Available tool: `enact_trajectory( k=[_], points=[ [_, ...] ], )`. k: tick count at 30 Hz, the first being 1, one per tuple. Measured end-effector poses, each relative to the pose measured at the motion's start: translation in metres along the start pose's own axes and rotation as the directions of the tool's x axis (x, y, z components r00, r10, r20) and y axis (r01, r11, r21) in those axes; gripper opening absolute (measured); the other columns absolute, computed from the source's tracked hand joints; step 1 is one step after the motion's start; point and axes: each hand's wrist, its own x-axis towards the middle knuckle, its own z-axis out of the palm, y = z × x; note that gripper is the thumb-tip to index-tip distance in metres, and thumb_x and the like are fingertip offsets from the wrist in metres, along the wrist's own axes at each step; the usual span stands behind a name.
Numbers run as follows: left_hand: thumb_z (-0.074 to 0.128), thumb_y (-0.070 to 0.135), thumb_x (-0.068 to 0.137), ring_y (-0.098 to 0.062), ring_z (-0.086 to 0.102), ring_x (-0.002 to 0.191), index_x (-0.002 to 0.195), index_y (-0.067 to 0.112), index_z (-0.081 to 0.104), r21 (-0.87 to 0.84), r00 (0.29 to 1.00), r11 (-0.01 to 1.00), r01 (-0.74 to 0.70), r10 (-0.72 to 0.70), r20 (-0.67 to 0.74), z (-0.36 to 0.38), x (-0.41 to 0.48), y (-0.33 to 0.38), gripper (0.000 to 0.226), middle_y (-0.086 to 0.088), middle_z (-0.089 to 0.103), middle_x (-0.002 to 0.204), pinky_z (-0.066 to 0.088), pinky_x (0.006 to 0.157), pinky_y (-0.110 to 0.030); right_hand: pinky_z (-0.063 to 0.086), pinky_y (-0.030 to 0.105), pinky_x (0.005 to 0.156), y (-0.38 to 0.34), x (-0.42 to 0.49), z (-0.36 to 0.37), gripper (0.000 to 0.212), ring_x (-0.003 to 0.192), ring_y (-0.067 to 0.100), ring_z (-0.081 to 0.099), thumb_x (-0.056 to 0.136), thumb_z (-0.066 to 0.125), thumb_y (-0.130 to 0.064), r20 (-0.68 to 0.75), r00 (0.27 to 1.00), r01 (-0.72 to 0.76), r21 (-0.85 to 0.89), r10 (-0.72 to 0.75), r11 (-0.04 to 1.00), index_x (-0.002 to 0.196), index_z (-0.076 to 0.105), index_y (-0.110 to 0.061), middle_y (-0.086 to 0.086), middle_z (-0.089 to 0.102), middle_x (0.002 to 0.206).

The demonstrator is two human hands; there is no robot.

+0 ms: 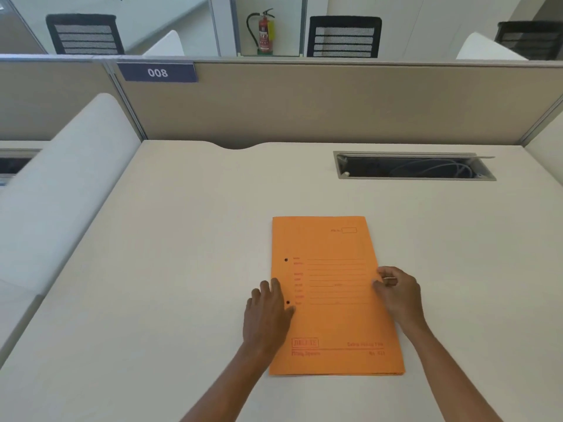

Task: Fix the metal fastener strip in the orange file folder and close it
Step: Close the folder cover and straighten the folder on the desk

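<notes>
The orange file folder [335, 318] lies closed and flat on the desk, printed cover up. Two small black holes show near its left edge. My left hand [269, 312] rests flat on that left edge beside the lower hole and holds nothing. My right hand [397, 292] is at the folder's right edge, with thumb and curled fingers pinched on the cover's edge. A small pale shiny bit shows between those fingers; I cannot tell what it is. The metal fastener strip itself is not visible.
The white desk [182, 269] runs to a beige partition [304, 102] at the back. An open cable tray [414, 166] with wires is sunk into the desk at the back right. A white divider [70, 178] rises along the left side.
</notes>
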Motion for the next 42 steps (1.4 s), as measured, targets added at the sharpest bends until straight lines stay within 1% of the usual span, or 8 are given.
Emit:
enact_trajectory(
  k=[6, 14, 19, 22, 25, 28, 37, 42],
  points=[
    [0.065, 0.027, 0.086, -0.028, 0.057, 0.102, 0.129, 0.015, 0.039, -0.351, 0.982, 0.917, 0.187, -0.163, 0.097, -0.003, 0.015, 0.003, 0.052, -0.008, 0.053, 0.113, 0.046, 0.076, -0.034, 0.051, 0.040, 0.082, -0.004, -0.009, 0.012, 0.030, 0.109, 0.026, 0.056, 0.088, 0.068, -0.015, -0.005, 0.986, 0.151, -0.434, -0.170, 0.888, 0.117, 0.061, -0.012, 0.005, 0.060, 0.120],
    [0.068, -0.002, 0.081, -0.022, 0.069, 0.076, 0.092, 0.010, 0.072, -0.739, 0.937, 0.577, 0.349, -0.239, 0.256, -0.019, 0.032, -0.020, 0.016, -0.008, 0.072, 0.078, 0.059, 0.075, -0.036, 0.051, 0.044, 0.088, -0.009, -0.012, 0.015, 0.046, 0.121, 0.028, 0.049, 0.091, 0.065, -0.019, 0.025, 0.993, 0.108, -0.510, -0.111, 0.853, 0.133, 0.048, -0.009, 0.009, 0.052, 0.133],
    [0.061, -0.007, 0.084, -0.022, 0.073, 0.081, 0.095, 0.012, 0.074, -0.839, 0.942, 0.438, 0.322, -0.240, 0.236, -0.012, 0.026, -0.023, 0.026, -0.007, 0.075, 0.081, 0.060, 0.076, -0.034, 0.048, 0.042, 0.092, -0.008, -0.011, 0.011, 0.052, 0.122, 0.030, 0.050, 0.089, 0.069, -0.027, 0.002, 0.998, 0.060, -0.441, -0.066, 0.896, 0.132, 0.051, -0.004, 0.011, 0.052, 0.132],
    [0.060, -0.007, 0.085, -0.017, 0.074, 0.075, 0.101, 0.009, 0.073, -0.894, 0.939, 0.321, 0.313, -0.247, 0.240, -0.013, 0.025, -0.025, 0.026, -0.008, 0.077, 0.082, 0.057, 0.060, -0.023, 0.045, 0.033, 0.080, -0.008, -0.009, 0.009, 0.034, 0.103, 0.031, 0.059, 0.092, 0.065, -0.028, -0.024, 0.997, 0.055, -0.349, -0.067, 0.936, 0.115, 0.062, -0.003, 0.013, 0.059, 0.114],
    [0.060, -0.007, 0.087, -0.016, 0.074, 0.072, 0.102, 0.011, 0.072, -0.928, 0.938, 0.220, 0.299, -0.245, 0.244, -0.017, 0.022, -0.027, 0.027, -0.007, 0.078, 0.084, 0.053, 0.053, -0.019, 0.046, 0.033, 0.067, -0.006, -0.004, 0.003, 0.023, 0.086, 0.031, 0.065, 0.096, 0.057, -0.025, 0.007, 1.000, -0.003, -0.157, 0.004, 0.988, 0.087, 0.069, -0.007, 0.009, 0.070, 0.089],
    [0.062, -0.006, 0.087, -0.016, 0.075, 0.073, 0.099, 0.015, 0.071, -0.949, 0.940, 0.148, 0.277, -0.246, 0.235, -0.020, 0.020, -0.030, 0.027, -0.004, 0.079, 0.084, 0.054, 0.053, -0.018, 0.050, 0.032, 0.065, -0.008, -0.002, -0.006, 0.019, 0.079, 0.023, 0.068, 0.095, 0.059, -0.019, 0.088, 0.992, -0.100, 0.113, 0.091, 0.988, 0.088, 0.074, -0.010, 0.005, 0.074, 0.085],
    [0.067, -0.002, 0.086, -0.017, 0.075, 0.077, 0.099, 0.016, 0.071, -0.975, 0.951, 0.094, 0.200, -0.259, 0.170, -0.034, 0.026, -0.042, 0.022, -0.003, 0.079, 0.086, 0.058, 0.058, -0.024, 0.055, 0.024, 0.066, -0.032, 0.000, -0.006, 0.015, 0.072, 0.006, 0.072, 0.092, 0.065, -0.014, 0.063, 0.998, -0.022, 0.386, -0.002, 0.922, 0.086, 0.074, -0.025, -0.002, 0.078, 0.085],
    [0.066, -0.003, 0.086, -0.018, 0.075, 0.076, 0.098, 0.014, 0.071, -0.971, 0.944, 0.092, 0.221, -0.270, 0.190, -0.032, 0.026, -0.046, 0.022, -0.004, 0.079, 0.085, 0.058, 0.063, -0.030, 0.058, 0.031, 0.072, -0.032, -0.002, -0.001, 0.014, 0.080, 0.016, 0.073, 0.092, 0.065, -0.014, 0.059, 0.998, -0.014, 0.404, -0.011, 0.915, 0.088, 0.074, -0.024, 0.004, 0.078, 0.090]
  ],
)
